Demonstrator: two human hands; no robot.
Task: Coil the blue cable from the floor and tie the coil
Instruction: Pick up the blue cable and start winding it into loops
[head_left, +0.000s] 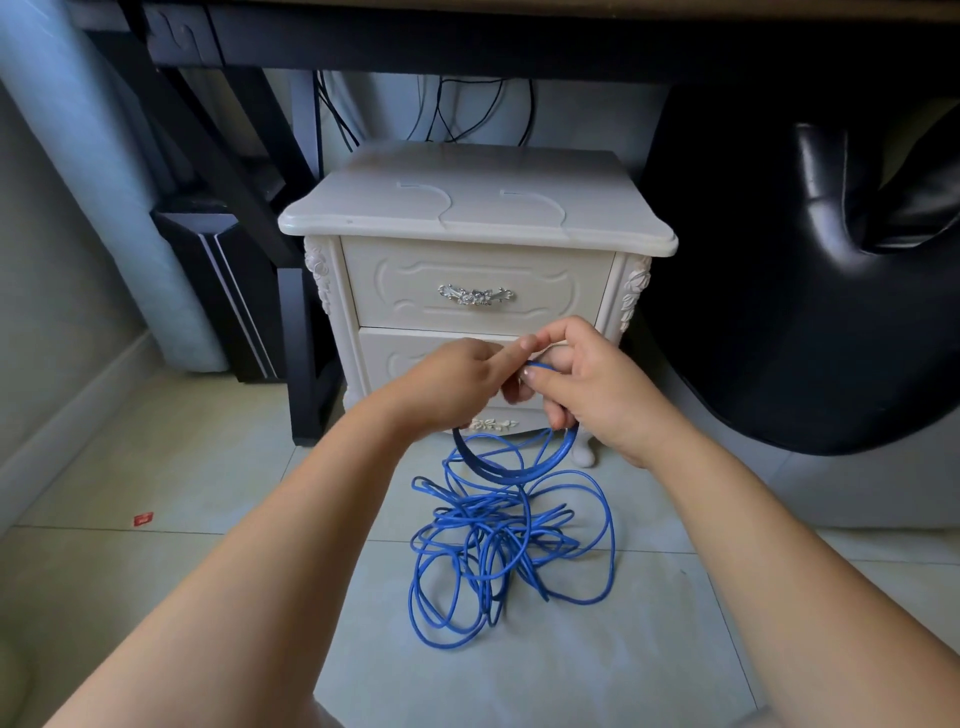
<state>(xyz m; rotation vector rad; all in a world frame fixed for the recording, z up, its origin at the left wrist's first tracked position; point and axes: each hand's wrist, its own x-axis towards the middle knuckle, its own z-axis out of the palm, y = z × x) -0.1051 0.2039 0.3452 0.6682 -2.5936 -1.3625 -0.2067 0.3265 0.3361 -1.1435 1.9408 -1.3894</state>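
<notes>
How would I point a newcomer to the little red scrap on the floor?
Start at the white nightstand under the dark desk. Go down to the pale tiled floor and look left of the blue cable tangle. The red scrap is the only red thing there, small, flat and lying alone by a tile joint.

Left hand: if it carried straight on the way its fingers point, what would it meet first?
The right hand. The left hand points forward and rightward, its forefinger already at the right hand's fingertips, above the blue cable loop. Behind them stands the white nightstand, though depth is unclear.
</notes>
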